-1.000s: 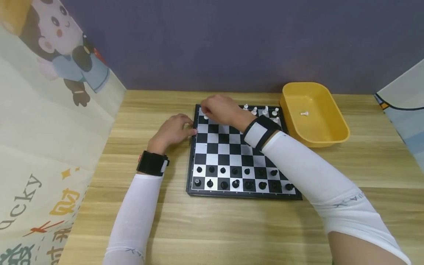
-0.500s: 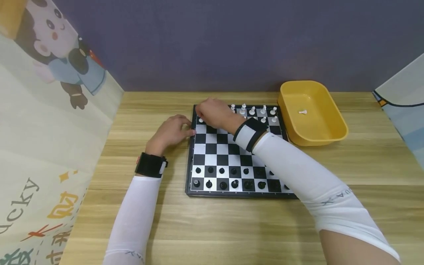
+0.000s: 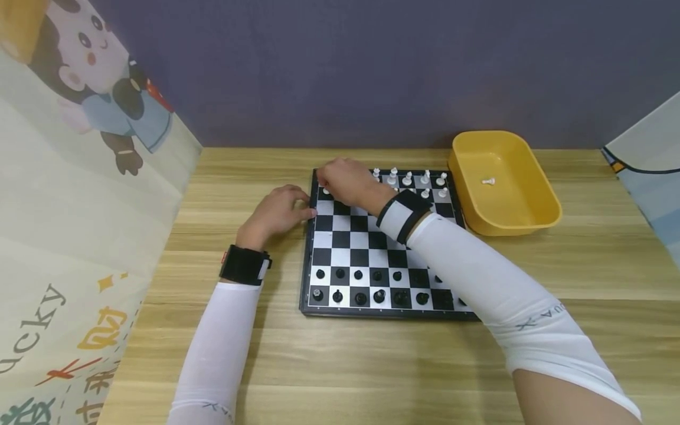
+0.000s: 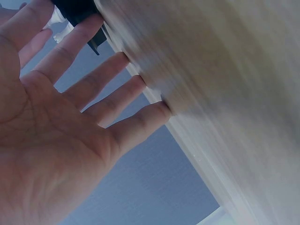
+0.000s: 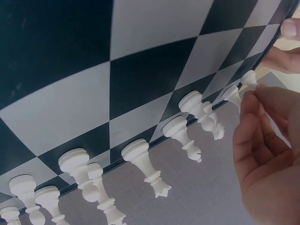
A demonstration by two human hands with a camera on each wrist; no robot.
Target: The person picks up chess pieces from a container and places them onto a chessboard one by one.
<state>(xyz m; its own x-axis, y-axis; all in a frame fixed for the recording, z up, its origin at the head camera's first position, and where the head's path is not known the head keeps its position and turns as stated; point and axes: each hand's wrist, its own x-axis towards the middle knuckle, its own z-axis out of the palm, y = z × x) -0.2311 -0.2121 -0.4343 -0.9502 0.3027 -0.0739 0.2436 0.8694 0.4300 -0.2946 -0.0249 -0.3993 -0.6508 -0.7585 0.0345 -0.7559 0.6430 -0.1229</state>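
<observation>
A black-and-white chessboard (image 3: 340, 239) lies on the table with white pieces along its far side and black pieces (image 3: 379, 296) along its near side. Over the far left corner, my right hand (image 3: 347, 182) pinches a white chess piece (image 5: 249, 79) between curled fingertips; its kind is hard to tell. A white pawn (image 3: 326, 190) shows just below that hand. My left hand (image 3: 276, 213) rests at the board's left edge, thumb and fingertips touching it. The left wrist view shows those fingers (image 4: 93, 82) spread and fairly straight.
A yellow tub (image 3: 547, 219) stands right of the board, with one white chess piece (image 3: 488, 181) lying inside. The wooden table (image 3: 372, 366) meets a dark wall (image 3: 340, 71) behind the board. A printed wall covering (image 3: 69, 195) borders the left.
My right hand has shifted slightly left and nearer to me, uncovering more white pieces at the far side. The left hand stays at the board's edge.
</observation>
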